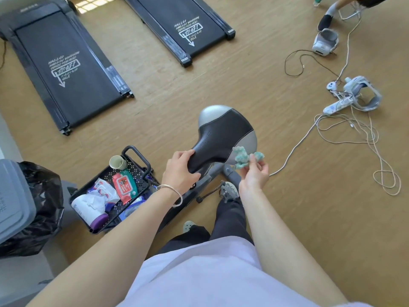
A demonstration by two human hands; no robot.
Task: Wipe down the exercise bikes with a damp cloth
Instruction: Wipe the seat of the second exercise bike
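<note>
The exercise bike's black and grey saddle (223, 134) fills the middle of the view, with the grey frame (212, 171) and a pedal (228, 190) below it. My left hand (180, 169) grips the narrow nose of the saddle. My right hand (254, 171) pinches a crumpled green cloth (243, 157) just off the saddle's right rear corner. The cloth touches or nearly touches the grey edge there.
A black cart tray (141, 158) at my left holds wipes packs, a cup and bottles. A bin with a black bag (37, 207) stands further left. Two treadmills (66, 69) lie ahead. Cables, a power strip (338, 105) and headsets litter the floor at right. A person's foot (325, 21) is top right.
</note>
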